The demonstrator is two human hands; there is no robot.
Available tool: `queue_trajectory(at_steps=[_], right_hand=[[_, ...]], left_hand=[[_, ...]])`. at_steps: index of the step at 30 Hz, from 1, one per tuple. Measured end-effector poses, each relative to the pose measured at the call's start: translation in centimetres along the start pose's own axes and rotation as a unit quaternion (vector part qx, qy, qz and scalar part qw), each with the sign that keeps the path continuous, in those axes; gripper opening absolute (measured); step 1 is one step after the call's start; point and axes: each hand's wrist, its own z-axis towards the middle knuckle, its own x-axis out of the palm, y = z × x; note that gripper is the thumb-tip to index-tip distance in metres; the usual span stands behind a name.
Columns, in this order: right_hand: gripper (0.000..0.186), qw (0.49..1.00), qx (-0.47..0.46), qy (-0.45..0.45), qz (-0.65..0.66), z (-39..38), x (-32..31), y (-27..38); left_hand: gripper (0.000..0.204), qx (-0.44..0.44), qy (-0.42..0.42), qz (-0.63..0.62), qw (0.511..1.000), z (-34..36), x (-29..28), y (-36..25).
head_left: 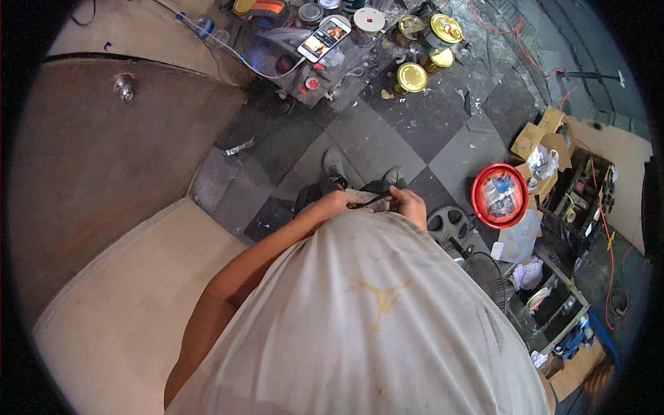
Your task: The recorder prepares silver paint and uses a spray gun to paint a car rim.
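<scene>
Both of my hands are together at my waist, just past the hem of my pale, stained shirt [346, 297]. My right hand [409, 205] is closed, its thumb and fingers pinching a thin dark strip [375, 200], perhaps a strap or cord. The strip slants across toward my left hand [335, 202], whose fingers are curled and partly hidden at the hem. What the left fingers grip cannot be made out. Below the hands, my grey shoes [333, 166] stand on the checkered floor.
A cluttered low surface ahead holds a phone [324, 39] on a white cable. Gold-lidded cans [411, 77] stand beside it. A red round container [499, 196], a black fan [484, 277] and open cardboard boxes [546, 152] are at right. Brown panels [131, 166] rise at left.
</scene>
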Motion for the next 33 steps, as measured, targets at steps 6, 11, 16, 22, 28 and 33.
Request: queue_trajectory(at_steps=[6, 11, 16, 22, 28, 33], right_hand=[[0.030, 0.972, 0.156, 0.144, -0.097, -0.2, 1.1, 2.7], [0.040, 0.945, 0.051, 0.229, -0.229, 0.9, 0.6, 1.6], [0.045, 0.955, 0.000, 0.088, -0.282, -0.2, 0.7, 0.5], [0.043, 0.961, 0.027, 0.075, -0.263, -1.4, 0.9, 1.6], [0.037, 0.939, -0.079, 0.057, -0.329, -2.9, 1.5, 4.2], [0.034, 0.944, -0.190, 0.109, -0.246, -1.1, -1.3, 2.2]], left_hand=[[0.042, 0.010, 0.010, 0.018, 1.000, -0.4, -0.4, -0.8], [0.044, 0.010, 0.034, 0.042, 0.998, 0.1, -0.8, 0.1], [0.051, 0.019, 0.034, -0.009, 0.999, 0.1, -1.1, 0.4], [0.044, 0.042, 0.048, -0.045, 0.997, 1.0, -1.0, 3.5], [0.046, -0.096, 0.201, -0.154, 0.963, 1.6, -3.9, -0.3], [0.039, -0.047, 0.192, -0.143, 0.970, 1.5, -5.2, -2.9]])
